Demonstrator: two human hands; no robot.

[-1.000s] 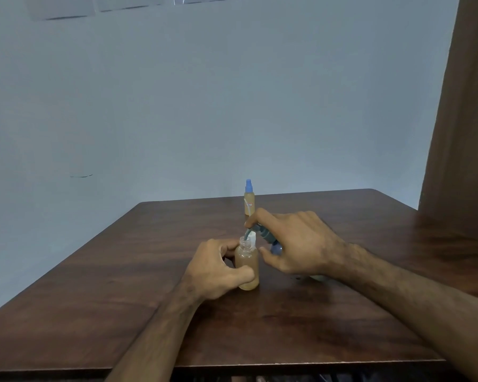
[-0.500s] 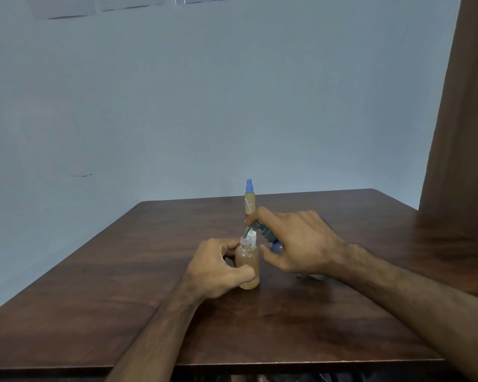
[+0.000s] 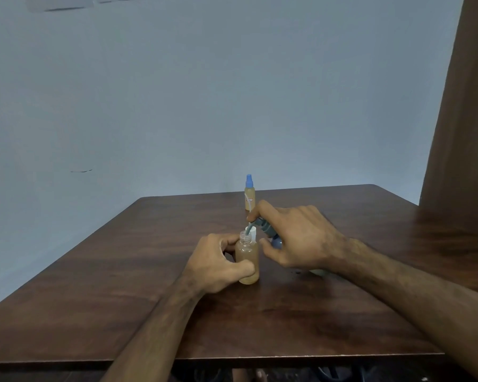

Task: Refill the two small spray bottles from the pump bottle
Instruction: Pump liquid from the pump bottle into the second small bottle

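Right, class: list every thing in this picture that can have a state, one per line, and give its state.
Small amber open-necked spray bottle: uncapped, upright, gripped by the left hand, mostly full.
Grey-blue pump bottle head: tilted, spout at the open neck.
Small amber spray bottle with blue cap: capped, upright, untouched at the back.
Left hand: fingers curled round the open bottle.
Right hand: holds the pump head.
Dark wooden table: bears both small bottles.
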